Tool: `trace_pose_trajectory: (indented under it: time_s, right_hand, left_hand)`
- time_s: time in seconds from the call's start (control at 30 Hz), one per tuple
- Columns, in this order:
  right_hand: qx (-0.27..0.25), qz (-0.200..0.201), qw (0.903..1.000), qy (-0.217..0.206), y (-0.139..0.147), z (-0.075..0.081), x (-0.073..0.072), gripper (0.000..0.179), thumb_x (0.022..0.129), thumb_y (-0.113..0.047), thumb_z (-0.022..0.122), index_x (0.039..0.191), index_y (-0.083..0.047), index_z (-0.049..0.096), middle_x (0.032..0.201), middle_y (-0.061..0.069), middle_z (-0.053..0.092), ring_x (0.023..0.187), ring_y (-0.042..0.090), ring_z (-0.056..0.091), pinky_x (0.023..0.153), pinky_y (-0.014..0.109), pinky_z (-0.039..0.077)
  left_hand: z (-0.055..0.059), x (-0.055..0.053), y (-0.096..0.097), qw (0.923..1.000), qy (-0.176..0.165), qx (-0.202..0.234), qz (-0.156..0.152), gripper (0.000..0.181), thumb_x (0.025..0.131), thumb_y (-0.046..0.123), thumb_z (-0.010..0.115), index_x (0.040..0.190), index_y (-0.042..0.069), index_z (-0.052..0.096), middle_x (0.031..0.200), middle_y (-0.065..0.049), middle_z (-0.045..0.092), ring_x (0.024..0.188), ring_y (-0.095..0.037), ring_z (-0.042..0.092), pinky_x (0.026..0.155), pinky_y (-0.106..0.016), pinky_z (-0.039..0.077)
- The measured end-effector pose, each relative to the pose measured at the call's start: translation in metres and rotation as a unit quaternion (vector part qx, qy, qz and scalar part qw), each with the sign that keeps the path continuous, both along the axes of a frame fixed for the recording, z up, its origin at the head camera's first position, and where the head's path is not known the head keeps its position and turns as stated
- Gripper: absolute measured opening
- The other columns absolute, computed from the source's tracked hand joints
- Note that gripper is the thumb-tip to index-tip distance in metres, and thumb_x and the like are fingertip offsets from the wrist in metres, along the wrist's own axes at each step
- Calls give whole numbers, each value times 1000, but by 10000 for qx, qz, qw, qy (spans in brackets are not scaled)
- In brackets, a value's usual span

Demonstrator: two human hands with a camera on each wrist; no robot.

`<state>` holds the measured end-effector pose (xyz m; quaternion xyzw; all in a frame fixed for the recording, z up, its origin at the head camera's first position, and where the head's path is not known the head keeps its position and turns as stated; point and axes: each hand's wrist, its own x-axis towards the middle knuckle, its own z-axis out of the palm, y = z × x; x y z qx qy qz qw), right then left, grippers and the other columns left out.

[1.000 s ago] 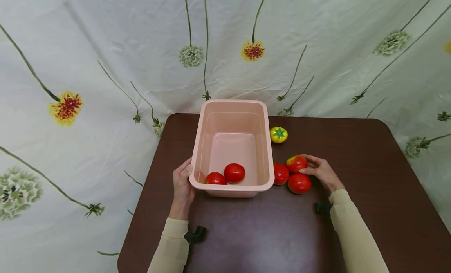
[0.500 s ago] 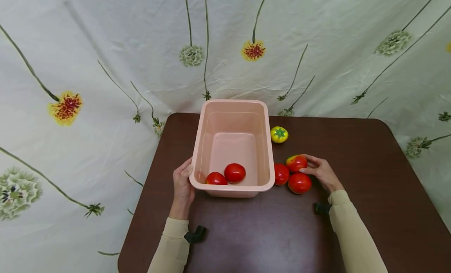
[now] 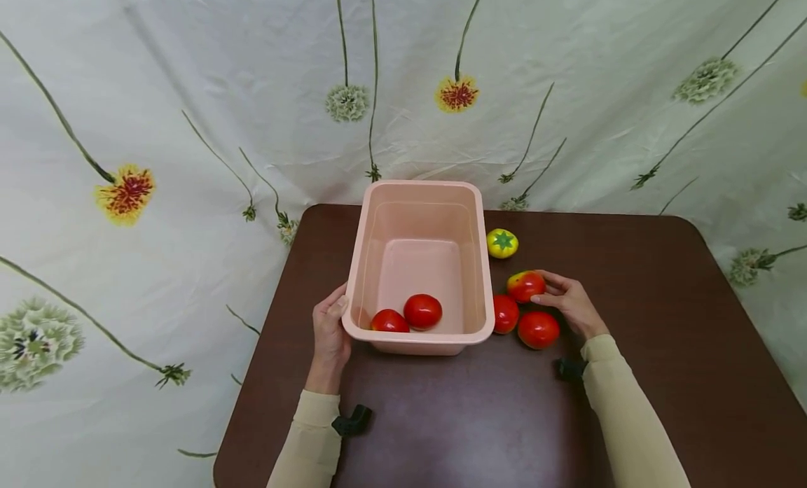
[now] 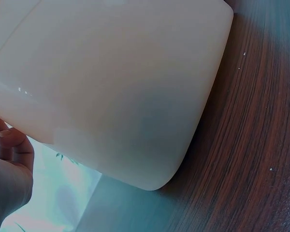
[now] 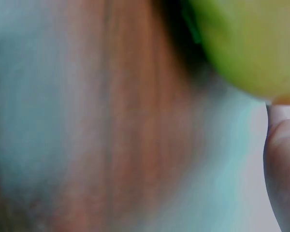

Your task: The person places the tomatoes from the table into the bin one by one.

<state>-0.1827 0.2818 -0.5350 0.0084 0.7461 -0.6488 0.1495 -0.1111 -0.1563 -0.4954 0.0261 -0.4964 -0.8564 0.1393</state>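
1. Your left hand (image 3: 330, 337) grips the pink bin (image 3: 419, 222) by its left side, close to the near corner, with the thumb over the rim. You cannot tell from these views whether the bin's base sits fully flat on the tabletop (image 3: 435, 418).
2. Your right hand (image 3: 570, 306) pinches the red-and-yellow tomato (image 3: 525, 286) between thumb and fingers, to the right of the bin and outside it. Your right wrist view is blurred, with a yellow-green rounded surface at the top and part of the hand just below it.
3. Inside the bin, at the near end, you have two tomatoes: the inner red tomato (image 3: 423, 311), and to its left the corner red tomato (image 3: 389, 321), partly hidden by the near rim. They look to be touching.
4. Just outside the bin's right wall, you see the rim-side red tomato (image 3: 506, 314), partly covered by the rim. The front red tomato (image 3: 539, 330) lies to its right, nearer you, below the pinched one.
5. Farther back, beside the bin's right wall, the yellow tomato (image 3: 502, 243) shows its green star-shaped top.
6. Behind the dark wood tabletop hangs a pale cloth (image 3: 284, 54) printed with flowers.
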Motion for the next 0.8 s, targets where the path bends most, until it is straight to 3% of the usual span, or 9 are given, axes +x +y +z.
trace_pose_trajectory:
  time_s: [0.47, 0.8]
  right_hand:
    - [-481, -32, 9978, 461, -11, 22, -10, 64, 85, -12, 73, 143, -3, 46, 114, -14, 65, 103, 0, 65, 85, 17, 53]
    - [-351, -18, 9975, 616, -17, 32, -14, 63, 85, -10, 73, 142, -7, 48, 117, -15, 63, 103, -1, 65, 85, 16, 53]
  left_hand:
    - [1, 1, -1, 10000, -3, 3, 22, 35, 87, 8, 46, 108, 9, 74, 106, -1, 73, 95, -17, 66, 86, -26, 56]
    - [3, 2, 1, 10000, 21, -2, 3, 36, 87, 9, 46, 110, 7, 74, 107, -1, 73, 96, -17, 66, 86, -27, 56]
